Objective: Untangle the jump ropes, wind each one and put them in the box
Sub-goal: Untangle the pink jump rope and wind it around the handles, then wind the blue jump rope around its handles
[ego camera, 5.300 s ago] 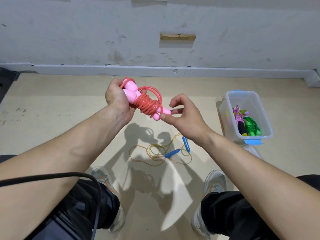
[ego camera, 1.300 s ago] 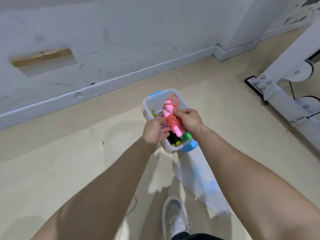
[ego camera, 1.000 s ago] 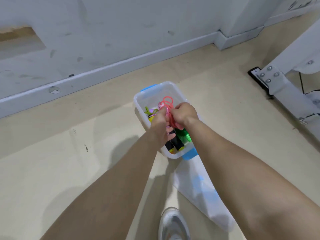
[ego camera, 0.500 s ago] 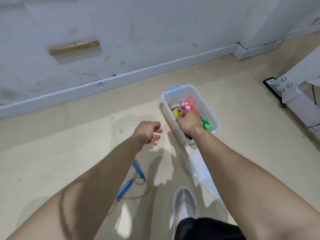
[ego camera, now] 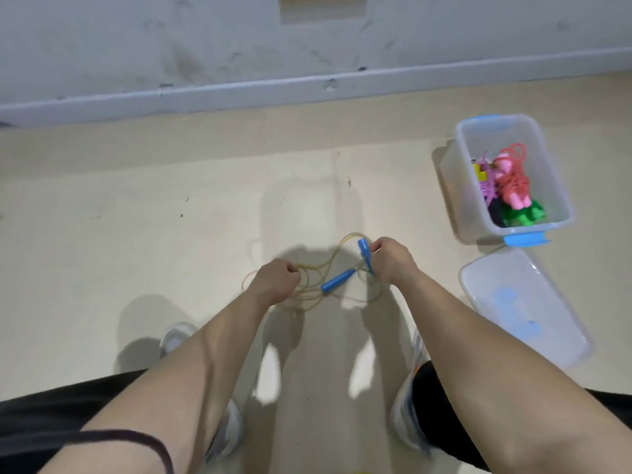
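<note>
The pink rope (ego camera: 511,184) is in the box (ego camera: 496,135) now. My left hand (ego camera: 275,282) and right hand (ego camera: 393,260) both curl around the blue-handled rope (ego camera: 337,280).

Both bare forearms reach forward and down, hands close together. The left hand (ego camera: 275,282) grips the rope (ego camera: 314,267); the right hand (ego camera: 393,260) seems to pinch its blue handle (ego camera: 363,249).

A bare indoor room, kind unclear: scuffed, stained whitish wall (ego camera: 205,46), grey skirting board (ego camera: 239,94) at its foot, plain beige floor (ego camera: 136,217).
</note>
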Tool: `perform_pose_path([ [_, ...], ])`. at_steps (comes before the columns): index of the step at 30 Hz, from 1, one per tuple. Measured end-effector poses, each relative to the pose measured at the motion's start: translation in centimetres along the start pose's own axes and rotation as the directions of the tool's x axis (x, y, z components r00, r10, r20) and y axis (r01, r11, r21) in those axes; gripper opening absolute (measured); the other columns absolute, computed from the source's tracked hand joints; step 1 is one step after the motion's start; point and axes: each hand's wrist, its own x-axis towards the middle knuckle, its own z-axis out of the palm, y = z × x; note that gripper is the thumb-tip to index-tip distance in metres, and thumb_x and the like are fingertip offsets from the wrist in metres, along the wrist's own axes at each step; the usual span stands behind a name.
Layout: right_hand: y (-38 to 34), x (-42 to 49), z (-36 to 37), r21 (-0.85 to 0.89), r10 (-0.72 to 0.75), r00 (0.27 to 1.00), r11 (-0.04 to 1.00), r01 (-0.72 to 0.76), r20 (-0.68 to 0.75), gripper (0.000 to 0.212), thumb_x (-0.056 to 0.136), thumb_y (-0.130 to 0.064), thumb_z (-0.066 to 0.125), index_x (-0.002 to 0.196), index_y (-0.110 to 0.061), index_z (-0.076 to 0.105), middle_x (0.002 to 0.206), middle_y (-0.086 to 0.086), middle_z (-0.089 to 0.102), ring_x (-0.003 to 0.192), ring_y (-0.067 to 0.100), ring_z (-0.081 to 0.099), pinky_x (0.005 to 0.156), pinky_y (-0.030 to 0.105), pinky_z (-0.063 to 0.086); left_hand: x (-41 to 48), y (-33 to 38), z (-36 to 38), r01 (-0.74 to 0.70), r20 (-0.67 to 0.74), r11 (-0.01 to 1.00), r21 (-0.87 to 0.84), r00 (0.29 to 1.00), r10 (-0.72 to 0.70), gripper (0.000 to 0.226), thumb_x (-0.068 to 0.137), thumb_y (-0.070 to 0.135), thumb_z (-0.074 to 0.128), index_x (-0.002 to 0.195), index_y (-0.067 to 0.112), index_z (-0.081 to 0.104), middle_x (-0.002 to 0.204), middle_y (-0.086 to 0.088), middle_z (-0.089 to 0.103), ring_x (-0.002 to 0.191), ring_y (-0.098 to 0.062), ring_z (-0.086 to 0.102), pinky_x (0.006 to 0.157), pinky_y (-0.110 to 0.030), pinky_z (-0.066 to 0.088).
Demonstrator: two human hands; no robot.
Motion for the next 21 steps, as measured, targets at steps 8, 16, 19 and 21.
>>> perform_pose_path([
  [8, 2.5, 5.6, 4.4, -0.046, 0.123, 0.992, 0.991, -0.124, -0.030, 0.031, 0.080, -0.021, 0.067, 0.106, -0.016, 0.052, 0.113, 0.007, 0.059, 0.097, 0.027, 0.056, 0.078, 0.030, 0.044, 5.5, -0.6, 5.5, -0.212, 0.063, 0.961, 0.177, 0.977, 0.204, 0.016, 0.081, 0.027, 0.070, 0.097, 0.031, 0.068, 0.091, 0.010, 0.064, 0.088, -0.014, 0.062, 0.068, -0.022, 0.041],
  [16, 4.2, 8.0, 4.6, -0.040, 0.067, 0.997, 0.997, -0.066, 0.026, 0.010, 0.082, -0.017, 0.064, 0.092, -0.019, 0.064, 0.092, 0.001, 0.064, 0.085, 0.023, 0.059, 0.069, 0.026, 0.041, 9.2, 1.4, 11.5, -0.270, 0.038, 0.789, 0.552, 0.953, 0.299, 0.026, 0.092, 0.018, 0.057, 0.117, 0.016, 0.049, 0.115, -0.007, 0.050, 0.098, -0.030, 0.057, 0.067, -0.039, 0.039],
  [19, 5.2, 7.7, 2.6, -0.091, 0.108, 0.994, 0.990, -0.109, -0.014, 0.012, 0.082, -0.027, 0.065, 0.072, -0.020, 0.062, 0.085, 0.004, 0.063, 0.073, 0.023, 0.058, 0.057, 0.026, 0.038, 9.7, 1.5, 10.9, -0.261, 0.070, 0.789, 0.557, 0.961, 0.268, 0.023, 0.095, 0.015, 0.050, 0.118, 0.015, 0.051, 0.115, -0.009, 0.054, 0.097, -0.032, 0.059, 0.069, -0.039, 0.041],
  [21, 5.6, 7.3, 0.9, -0.104, 0.179, 0.981, 0.977, -0.186, -0.071, 0.021, 0.082, -0.035, 0.066, 0.070, -0.019, 0.058, 0.089, 0.008, 0.063, 0.077, 0.028, 0.060, 0.062, 0.027, 0.041, 9.2, 2.1, 9.4, -0.248, 0.126, 0.837, 0.488, 0.969, 0.214, 0.024, 0.097, 0.022, 0.048, 0.119, 0.014, 0.053, 0.114, -0.010, 0.054, 0.098, -0.032, 0.059, 0.076, -0.040, 0.046],
])
